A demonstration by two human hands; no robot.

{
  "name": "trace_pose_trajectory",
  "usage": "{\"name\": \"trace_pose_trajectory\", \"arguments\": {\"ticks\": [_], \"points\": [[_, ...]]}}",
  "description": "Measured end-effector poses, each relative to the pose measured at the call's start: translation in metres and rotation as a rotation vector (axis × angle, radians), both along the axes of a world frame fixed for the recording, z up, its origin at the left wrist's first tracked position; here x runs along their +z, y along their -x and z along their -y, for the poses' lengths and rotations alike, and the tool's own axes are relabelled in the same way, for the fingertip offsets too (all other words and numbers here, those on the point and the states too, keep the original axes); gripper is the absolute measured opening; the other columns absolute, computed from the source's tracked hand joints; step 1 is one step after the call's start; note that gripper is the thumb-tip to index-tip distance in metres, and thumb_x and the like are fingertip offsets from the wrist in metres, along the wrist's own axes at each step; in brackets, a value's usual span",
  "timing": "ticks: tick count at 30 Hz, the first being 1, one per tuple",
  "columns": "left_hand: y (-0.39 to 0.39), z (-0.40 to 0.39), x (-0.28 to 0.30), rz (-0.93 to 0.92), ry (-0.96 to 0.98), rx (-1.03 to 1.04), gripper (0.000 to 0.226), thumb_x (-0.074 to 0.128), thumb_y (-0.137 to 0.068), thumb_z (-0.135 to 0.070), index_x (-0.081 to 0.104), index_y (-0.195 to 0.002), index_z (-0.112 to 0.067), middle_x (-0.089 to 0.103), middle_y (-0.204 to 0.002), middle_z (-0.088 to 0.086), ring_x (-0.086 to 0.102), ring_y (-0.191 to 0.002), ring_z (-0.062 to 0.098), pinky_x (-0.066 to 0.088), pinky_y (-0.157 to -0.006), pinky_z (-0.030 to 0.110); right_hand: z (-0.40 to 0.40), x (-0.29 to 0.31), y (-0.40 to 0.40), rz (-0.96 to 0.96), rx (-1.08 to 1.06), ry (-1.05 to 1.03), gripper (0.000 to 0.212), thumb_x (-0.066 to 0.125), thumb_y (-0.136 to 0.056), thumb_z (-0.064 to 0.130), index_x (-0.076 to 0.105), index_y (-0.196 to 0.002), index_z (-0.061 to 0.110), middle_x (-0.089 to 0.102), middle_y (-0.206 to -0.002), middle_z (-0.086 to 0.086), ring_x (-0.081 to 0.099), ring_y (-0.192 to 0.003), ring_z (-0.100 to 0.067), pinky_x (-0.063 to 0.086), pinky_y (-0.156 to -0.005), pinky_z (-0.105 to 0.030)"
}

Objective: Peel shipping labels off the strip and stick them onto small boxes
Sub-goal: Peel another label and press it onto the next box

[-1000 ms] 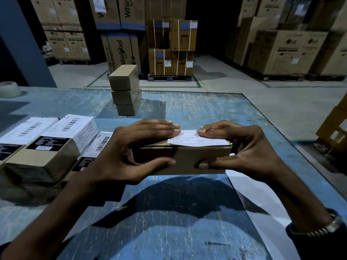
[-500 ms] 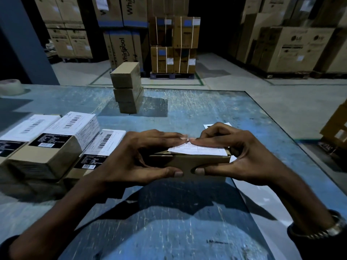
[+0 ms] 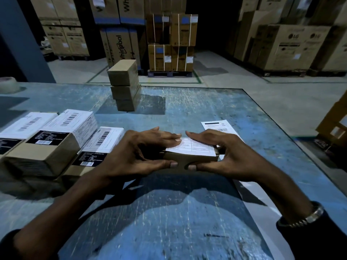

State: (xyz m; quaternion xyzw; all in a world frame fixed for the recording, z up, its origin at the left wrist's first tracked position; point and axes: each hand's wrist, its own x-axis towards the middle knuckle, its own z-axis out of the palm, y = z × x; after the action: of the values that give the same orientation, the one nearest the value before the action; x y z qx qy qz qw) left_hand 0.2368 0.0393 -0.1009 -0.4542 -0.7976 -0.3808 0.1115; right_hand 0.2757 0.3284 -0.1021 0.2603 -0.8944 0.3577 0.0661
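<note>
A small brown box rests on the blue table in front of me, with a white shipping label lying on its top. My left hand holds its left side, thumb on the front face and fingers flat on the label. From the right, my right hand grips the same box in the same way. The label strip lies on the table behind my right hand, one printed label showing.
Three labelled boxes sit at the left of the table. A stack of three plain brown boxes stands at the far middle. A tape roll is at the far left. Large cartons on pallets fill the floor beyond.
Both hands' fingers have slid across the label top, pressing it flat. The box has been set down lower on the table, and the label strip behind it has come into sight.
</note>
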Motion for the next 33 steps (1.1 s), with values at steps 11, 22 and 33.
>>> {"name": "trace_pose_trajectory", "arguments": {"ticks": [11, 22, 33], "points": [[0.013, -0.002, -0.026, -0.02, 0.02, 0.095, 0.052, 0.093, -0.079, -0.008, 0.076, -0.128, -0.016, 0.067, -0.139, -0.003, 0.058, -0.138, 0.002, 0.028, -0.13, 0.036, 0.004, -0.025, 0.013, -0.12, 0.005, -0.042, 0.053, 0.08, -0.093, 0.029, 0.067, -0.144, 0.038, 0.051, -0.161, 0.015, 0.049, -0.147, -0.004, 0.042, -0.117, -0.024], [0.004, -0.003, -0.025, -0.106, 0.002, 0.073, 0.046, 0.088, -0.087, -0.02, 0.075, -0.13, -0.012, 0.07, -0.138, -0.001, 0.063, -0.133, 0.004, 0.043, -0.121, 0.033, 0.013, 0.0, 0.004, 0.331, -0.121, 0.483, 0.066, 0.083, -0.086, 0.055, 0.06, -0.147, 0.044, 0.072, -0.138, 0.016, 0.064, -0.131, 0.001, 0.054, -0.104, -0.026], [0.003, 0.0, -0.013, -0.025, 0.034, 0.089, 0.042, 0.091, -0.084, -0.019, 0.079, -0.125, -0.02, 0.073, -0.134, -0.012, 0.065, -0.126, -0.002, 0.036, -0.126, 0.033, 0.029, -0.012, 0.023, 0.687, -0.289, 0.98, 0.031, 0.083, -0.082, 0.014, 0.083, -0.109, 0.0, 0.08, -0.111, -0.021, 0.079, -0.102, -0.028, 0.064, -0.088, -0.028]]}}
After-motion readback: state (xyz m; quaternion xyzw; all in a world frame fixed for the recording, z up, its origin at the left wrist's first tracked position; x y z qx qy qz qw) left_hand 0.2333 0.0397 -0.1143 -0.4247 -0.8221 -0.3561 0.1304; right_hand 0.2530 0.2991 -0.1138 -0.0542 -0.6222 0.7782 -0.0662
